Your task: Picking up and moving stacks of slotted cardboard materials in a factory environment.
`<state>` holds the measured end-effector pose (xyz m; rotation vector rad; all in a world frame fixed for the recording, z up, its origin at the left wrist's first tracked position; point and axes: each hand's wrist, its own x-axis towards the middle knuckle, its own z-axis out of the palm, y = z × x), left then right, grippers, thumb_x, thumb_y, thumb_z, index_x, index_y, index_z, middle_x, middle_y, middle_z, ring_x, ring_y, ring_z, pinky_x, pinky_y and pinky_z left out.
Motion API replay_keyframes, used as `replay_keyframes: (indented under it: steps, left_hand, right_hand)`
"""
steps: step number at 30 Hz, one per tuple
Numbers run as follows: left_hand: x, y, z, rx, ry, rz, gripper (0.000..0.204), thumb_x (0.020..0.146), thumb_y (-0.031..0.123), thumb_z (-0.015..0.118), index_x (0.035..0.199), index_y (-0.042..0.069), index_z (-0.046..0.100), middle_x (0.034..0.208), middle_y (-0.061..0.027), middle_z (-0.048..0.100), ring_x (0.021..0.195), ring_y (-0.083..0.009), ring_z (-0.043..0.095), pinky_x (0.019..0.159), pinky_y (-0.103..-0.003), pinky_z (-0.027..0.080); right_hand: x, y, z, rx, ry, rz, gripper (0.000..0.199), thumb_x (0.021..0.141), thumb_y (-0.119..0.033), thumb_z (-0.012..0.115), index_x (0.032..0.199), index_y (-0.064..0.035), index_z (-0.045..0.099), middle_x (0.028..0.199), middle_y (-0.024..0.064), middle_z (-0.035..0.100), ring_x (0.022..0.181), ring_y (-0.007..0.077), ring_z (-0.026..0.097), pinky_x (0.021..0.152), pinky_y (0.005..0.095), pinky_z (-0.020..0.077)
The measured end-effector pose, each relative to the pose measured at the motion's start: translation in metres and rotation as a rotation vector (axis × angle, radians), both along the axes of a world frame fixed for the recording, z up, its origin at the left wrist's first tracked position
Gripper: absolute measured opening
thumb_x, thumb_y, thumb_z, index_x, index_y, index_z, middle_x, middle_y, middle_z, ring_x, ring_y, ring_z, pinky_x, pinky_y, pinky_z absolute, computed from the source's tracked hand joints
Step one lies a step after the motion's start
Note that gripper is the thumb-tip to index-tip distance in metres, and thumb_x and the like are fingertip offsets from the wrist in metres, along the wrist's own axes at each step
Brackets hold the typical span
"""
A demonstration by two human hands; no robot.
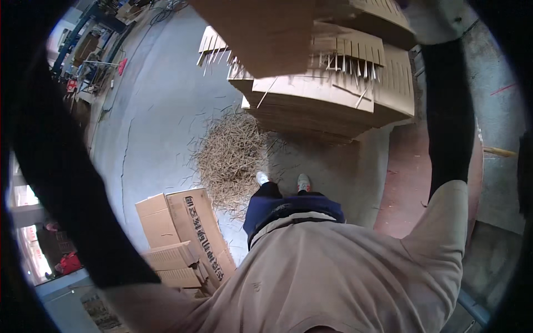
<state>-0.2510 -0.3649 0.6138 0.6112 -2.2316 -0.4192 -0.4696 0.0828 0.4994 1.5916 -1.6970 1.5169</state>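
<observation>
A brown cardboard sheet (266,39) is close to me at the top, slightly blurred, with a corner pointing down over a stack of slotted cardboard (316,91). Thin cut strips (355,66) hang from the slots along the stack's edges. My right hand (436,25), in a pale glove, is raised at the top right beside the stack's upper end; its fingers are mostly cut off by the picture's edge. My left arm (72,188), in a black sleeve, reaches up along the left side, and its hand is out of the picture.
A heap of narrow cardboard strips (233,155) lies on the grey floor just ahead of my feet. Flattened printed cartons (189,233) lie at lower left. A reddish-brown board (408,172) is on the right. Machinery (91,61) stands at the far left.
</observation>
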Motion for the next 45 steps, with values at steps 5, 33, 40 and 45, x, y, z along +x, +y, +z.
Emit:
replay_keyframes:
  steps: [5,33,40,45]
  left_hand:
    - [0.018,0.013,-0.005,-0.031,-0.033,-0.013,0.057,0.081,0.038,0.067,0.123,0.004,0.048,0.113,-0.0131,0.058,0.097,-0.03,0.059,0.087,-0.042,0.044]
    - [0.324,0.132,-0.254,0.046,0.838,0.173,0.064,0.061,0.039,0.089,0.105,0.006,0.055,0.083,-0.0066,0.067,0.068,-0.0233,0.069,0.062,-0.034,0.054]
    - [0.357,0.13,-0.261,0.081,0.873,0.241,0.077,0.058,0.039,0.093,0.119,0.008,0.057,0.089,-0.0051,0.069,0.075,-0.0191,0.071,0.069,-0.029,0.057]
    - [0.355,0.105,-0.286,0.17,0.692,0.384,0.07,0.057,0.035,0.094,0.111,0.005,0.062,0.088,-0.0074,0.069,0.076,-0.0202,0.07,0.071,-0.031,0.057]
  right_hand:
    - [0.006,-0.023,-0.027,-0.16,-0.015,0.045,0.021,0.087,-0.005,0.07,0.106,0.0022,0.064,0.095,0.0051,0.07,0.086,0.0095,0.065,0.076,0.0232,0.053]
    - [0.323,-0.298,-0.215,0.646,-0.538,0.774,0.058,0.083,-0.011,0.072,0.135,-0.0016,0.048,0.129,0.0114,0.056,0.116,0.0217,0.056,0.097,0.034,0.0463]
    - [0.34,-0.327,-0.261,0.664,-0.614,0.915,0.047,0.082,-0.003,0.068,0.126,0.0022,0.052,0.118,0.0096,0.062,0.106,0.0173,0.059,0.091,0.0298,0.0487]
    - [0.339,-0.36,-0.282,0.62,-0.668,1.084,0.039,0.082,0.003,0.065,0.12,0.0048,0.055,0.11,0.0083,0.066,0.1,0.0142,0.062,0.087,0.0269,0.0505]
